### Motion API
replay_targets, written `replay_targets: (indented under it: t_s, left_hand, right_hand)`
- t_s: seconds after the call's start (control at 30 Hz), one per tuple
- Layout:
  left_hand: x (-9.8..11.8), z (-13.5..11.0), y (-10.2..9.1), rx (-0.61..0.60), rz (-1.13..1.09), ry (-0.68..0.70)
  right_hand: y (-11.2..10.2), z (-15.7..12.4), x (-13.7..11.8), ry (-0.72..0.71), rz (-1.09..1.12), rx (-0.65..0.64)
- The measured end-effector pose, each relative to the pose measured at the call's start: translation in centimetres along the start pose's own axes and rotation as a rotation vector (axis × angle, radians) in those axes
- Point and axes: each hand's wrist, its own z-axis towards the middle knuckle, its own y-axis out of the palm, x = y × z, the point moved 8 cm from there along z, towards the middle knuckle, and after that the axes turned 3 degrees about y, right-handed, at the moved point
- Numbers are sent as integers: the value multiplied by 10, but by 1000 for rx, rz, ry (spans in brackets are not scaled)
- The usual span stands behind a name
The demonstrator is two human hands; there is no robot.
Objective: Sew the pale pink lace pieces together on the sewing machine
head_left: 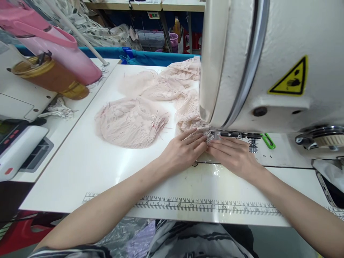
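Pale pink lace fabric runs under the head of a white sewing machine. At its near end, my left hand has its fingers bent over the lace, thumb close against them. Just right of the needle area, my right hand holds the edge of the same lace, fingers together. Both sets of fingertips almost meet by the metal presser parts; the needle itself is hidden. To the left, a separate rounded lace piece with loose dark threads lies flat on the white table.
A pink bottle and an amber cup stand at the left, above a white-and-black device. Green thread snips lie behind my right hand. A phone is at the right edge. A printed ruler follows the front edge.
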Motion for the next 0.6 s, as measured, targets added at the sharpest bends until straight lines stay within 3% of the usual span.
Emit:
replay_targets:
  t_s: [0.23,0.6]
  left_hand:
    - [0,1,3,-33,18,-19]
    - [2,3,4,-51,86,-37]
  right_hand:
    - [-7,7,-1,-33,13,77]
    - [3,0,12,50,138,-45]
